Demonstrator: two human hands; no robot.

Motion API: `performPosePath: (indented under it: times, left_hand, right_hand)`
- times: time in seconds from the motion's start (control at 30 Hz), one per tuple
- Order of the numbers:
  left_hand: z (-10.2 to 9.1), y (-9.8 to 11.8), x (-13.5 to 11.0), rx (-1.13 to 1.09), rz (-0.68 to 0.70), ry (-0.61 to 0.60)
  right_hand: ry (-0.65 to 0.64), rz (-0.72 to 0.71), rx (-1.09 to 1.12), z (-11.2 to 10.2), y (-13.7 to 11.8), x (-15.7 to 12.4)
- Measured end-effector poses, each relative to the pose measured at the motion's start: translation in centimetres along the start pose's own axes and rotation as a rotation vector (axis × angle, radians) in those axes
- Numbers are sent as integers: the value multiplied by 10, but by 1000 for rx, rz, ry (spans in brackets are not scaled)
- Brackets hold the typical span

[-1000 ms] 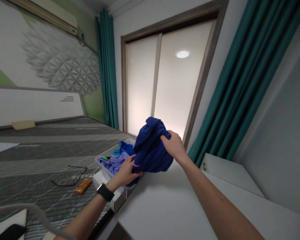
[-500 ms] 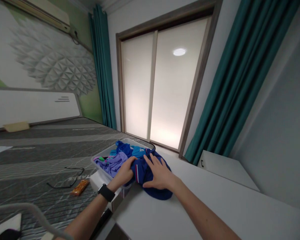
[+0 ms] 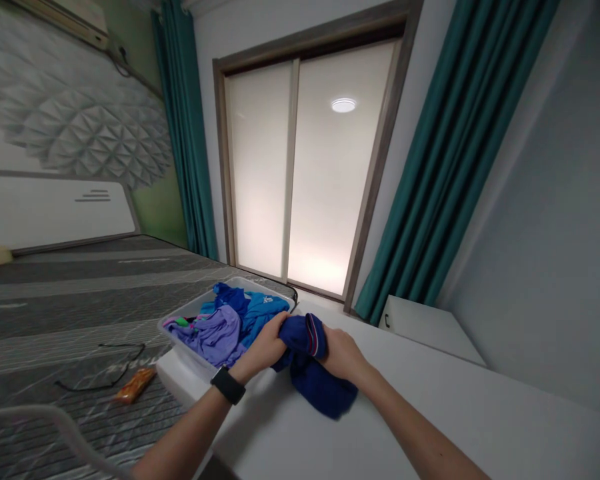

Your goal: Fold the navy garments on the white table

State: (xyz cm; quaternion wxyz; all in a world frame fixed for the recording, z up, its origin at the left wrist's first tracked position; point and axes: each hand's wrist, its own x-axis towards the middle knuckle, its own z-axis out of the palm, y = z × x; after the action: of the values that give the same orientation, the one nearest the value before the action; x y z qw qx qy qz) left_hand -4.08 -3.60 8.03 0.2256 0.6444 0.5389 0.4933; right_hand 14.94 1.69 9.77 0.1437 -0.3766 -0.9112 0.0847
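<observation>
A dark blue garment (image 3: 323, 387) with a red and white striped edge is bunched between my hands above the white tabletop (image 3: 390, 413). My left hand (image 3: 266, 345), with a black watch on its wrist, grips its left side. On the right side my right hand (image 3: 344, 353) is closed around the cloth, its fingers mostly hidden by the folds. Part of the garment hangs below my hands, close to the tabletop. Just left of my left hand stands a clear plastic bin (image 3: 180, 343) holding crumpled purple clothing (image 3: 219, 333) and bright blue clothing (image 3: 263, 313).
On the grey striped bed (image 3: 80, 280) to the left lie a pair of glasses (image 3: 103, 383) and an orange packet (image 3: 134, 387). A pale curved tube (image 3: 55, 417) crosses the lower left. A low white cabinet (image 3: 430, 327) stands beyond the tabletop, by the green curtain (image 3: 420, 180).
The dark blue garment has come away from the bin's edge and is gathered up between my hands. My right hand, spread flat on it before, has closed on it. The view has turned slightly right.
</observation>
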Motion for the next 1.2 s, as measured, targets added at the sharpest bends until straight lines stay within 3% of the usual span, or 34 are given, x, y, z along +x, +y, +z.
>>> performPosePath:
  times: [0.27, 0.4, 0.53, 0.67, 0.77, 0.93, 1.2]
  left_hand:
    - [87, -17, -8, -225, -136, -155]
    - [126, -17, -4, -349, -157, -169]
    - [155, -8, 8, -380, -132, -251]
    - [179, -1, 12, -372, -79, -295]
    - [185, 3, 5, -302, -3, -311]
    - [171, 7, -7, -205, 71, -402]
    - [165, 5, 3, -193, 31, -349]
  right_hand:
    - [-103, 239, -60, 1, 51, -54]
    - [50, 331, -89, 10, 76, -85]
    - [202, 263, -172, 16, 96, -115]
    - [257, 238, -235, 18, 110, -137]
    - [250, 311, -205, 15, 114, -148]
    - [225, 368, -106, 14, 113, -157]
    - [446, 177, -32, 16, 121, -162]
